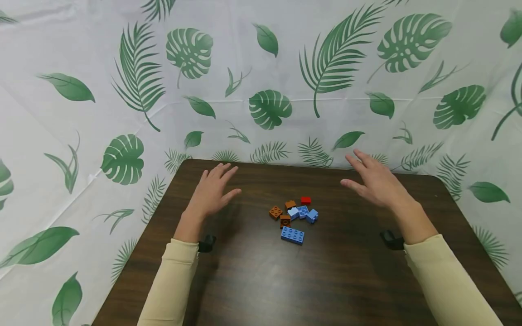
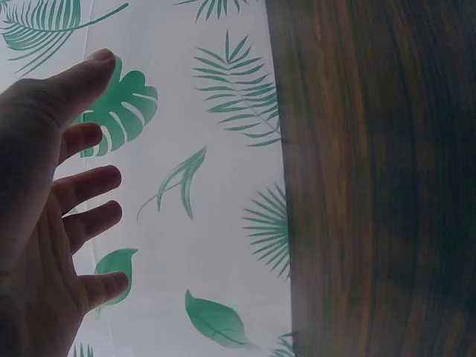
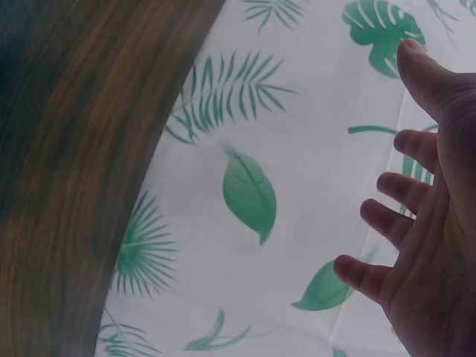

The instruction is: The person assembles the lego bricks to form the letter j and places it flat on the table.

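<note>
My left hand [image 1: 212, 192] hovers over the left side of the dark wooden table, fingers spread and holding nothing. Over the right side is my right hand [image 1: 377, 181], its fingers apart and nothing in them. Between the hands lies a loose group of toy building bricks. A long blue brick [image 1: 292, 235] is nearest me. Behind it are brown bricks [image 1: 275, 213], a light blue brick [image 1: 293, 213], more blue bricks [image 1: 312, 216] and a small red brick [image 1: 306, 200] at the back. Both wrist views show an empty palm with relaxed fingers.
The table [image 1: 261, 280] has a dark wood grain and rounded far corners. Behind it and along its sides hangs a white sheet [image 1: 228, 54] printed with green leaves. A dark wrist strap [image 1: 207, 243] sits at the left cuff, another strap [image 1: 392, 240] at the right.
</note>
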Demonstrator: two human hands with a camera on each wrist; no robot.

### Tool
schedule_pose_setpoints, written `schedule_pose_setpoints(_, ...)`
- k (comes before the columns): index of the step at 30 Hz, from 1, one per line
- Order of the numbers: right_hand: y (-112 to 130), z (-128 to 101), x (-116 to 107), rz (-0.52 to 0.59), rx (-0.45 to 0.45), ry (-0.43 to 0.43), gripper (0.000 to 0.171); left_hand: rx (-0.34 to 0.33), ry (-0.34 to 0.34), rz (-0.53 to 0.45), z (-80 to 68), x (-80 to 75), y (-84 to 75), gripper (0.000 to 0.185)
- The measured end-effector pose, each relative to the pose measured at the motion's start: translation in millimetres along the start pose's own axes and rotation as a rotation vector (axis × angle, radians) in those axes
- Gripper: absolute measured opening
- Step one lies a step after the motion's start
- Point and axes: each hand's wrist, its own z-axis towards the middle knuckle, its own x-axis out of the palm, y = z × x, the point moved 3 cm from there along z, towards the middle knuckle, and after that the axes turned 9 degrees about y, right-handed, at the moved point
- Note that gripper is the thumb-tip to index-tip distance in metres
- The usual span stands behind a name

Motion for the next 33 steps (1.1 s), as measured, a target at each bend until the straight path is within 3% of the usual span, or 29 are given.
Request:
schedule_pose_setpoints(4, 1, 1, 3, -0.001, 0.001, 0.007, 0.081, 0.046, 0.031, -0.07, 1.6, 11.5, -5.9, 0.067)
schedule_pose_setpoints(11, 7, 1, 23, 0.062, 0.011, 0.087, 0.074, 0.129, 0.196, -0.254, 8.2, 51.1, -31.3, 0.059)
schedule_pose_setpoints(15, 15, 3, 52, 0.1, 0.024, 0.144, 0.062, 0.142, 0.258, -0.263, 14.7, 80.0, -45.8, 0.063)
schedule_pose_setpoints(21, 29, 6, 104, 0.16, 0.075, 0.177, 0.051, 0.188, 0.324, -0.184, 22.8, 112.2, -65.9, 0.064)
schedule_pose_setpoints(27, 41, 10, 134, 0.216, 0.173, 0.136, 0.051, 0.226, 0.31, -0.143, 25.2, 121.9, -75.7, 0.056)
schedule_pose_setpoints(33, 47, 11, 147, 0.222, 0.213, 0.078, 0.052, 0.193, 0.264, -0.107, 22.9, 122.4, -76.5, 0.047)
